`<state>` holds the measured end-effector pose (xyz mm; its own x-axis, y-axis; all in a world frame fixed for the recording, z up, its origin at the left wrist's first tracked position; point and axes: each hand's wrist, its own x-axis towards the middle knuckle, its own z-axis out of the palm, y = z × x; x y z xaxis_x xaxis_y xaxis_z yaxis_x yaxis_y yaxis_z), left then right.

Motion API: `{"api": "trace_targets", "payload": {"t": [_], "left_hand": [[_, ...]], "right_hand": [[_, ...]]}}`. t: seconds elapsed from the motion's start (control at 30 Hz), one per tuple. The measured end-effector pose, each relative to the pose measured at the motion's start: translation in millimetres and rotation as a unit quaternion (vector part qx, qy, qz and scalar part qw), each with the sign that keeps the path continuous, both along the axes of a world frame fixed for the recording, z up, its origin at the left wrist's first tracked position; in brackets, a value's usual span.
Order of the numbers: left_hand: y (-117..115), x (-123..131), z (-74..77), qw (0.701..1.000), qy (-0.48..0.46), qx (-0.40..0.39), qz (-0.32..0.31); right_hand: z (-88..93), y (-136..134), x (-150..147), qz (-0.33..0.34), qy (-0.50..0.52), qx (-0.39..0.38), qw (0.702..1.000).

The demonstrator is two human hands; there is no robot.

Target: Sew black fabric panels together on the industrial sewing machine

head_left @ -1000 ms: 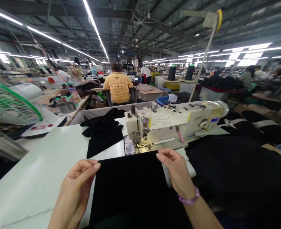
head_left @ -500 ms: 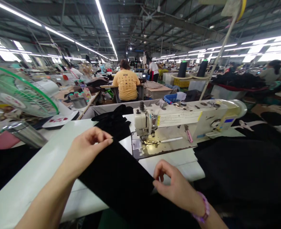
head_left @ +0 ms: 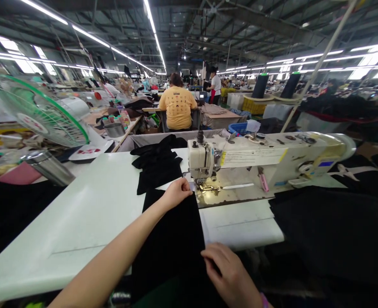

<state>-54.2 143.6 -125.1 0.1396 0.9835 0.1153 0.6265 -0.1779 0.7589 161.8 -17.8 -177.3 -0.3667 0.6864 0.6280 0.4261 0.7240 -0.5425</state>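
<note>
A long strip of black fabric [head_left: 172, 239] lies on the white table [head_left: 89, 214], running from my lap toward the sewing machine [head_left: 259, 160]. My left hand [head_left: 176, 193] is closed on the strip's far end, just left of the presser foot [head_left: 208, 186]. Down at the table's near edge, my right hand [head_left: 229, 276] pinches the strip's right edge with fingers curled.
A pile of black pieces [head_left: 158, 164] lies behind the strip. More black cloth [head_left: 333, 231] covers the right side. A green-rimmed fan [head_left: 37, 113] and a metal cup [head_left: 49, 167] stand at the left. A person in a yellow shirt [head_left: 178, 107] sits ahead.
My left hand carried the strip's end forward and right, up to the presser foot. My right hand slid back toward me along the edge. The strip turned from crosswise to lengthwise.
</note>
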Motion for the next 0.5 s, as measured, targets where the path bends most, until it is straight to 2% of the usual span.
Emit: {"api": "trace_targets", "payload": {"t": [0.13,0.33,0.5], "left_hand": [[7.2,1.8,1.2,1.0,-0.007,0.001,0.0],[29.7,16.4,0.7,1.0,0.017,0.0,0.001],[37.3,18.3,4.3,0.998,0.057,0.008,0.004]], "right_hand": [[5.5,2.8,1.6,-0.009,-0.033,0.026,0.999],[10.5,16.5,1.7,-0.057,-0.059,0.043,0.996],[8.3,23.7,3.9,-0.025,-0.054,0.037,0.998]]}}
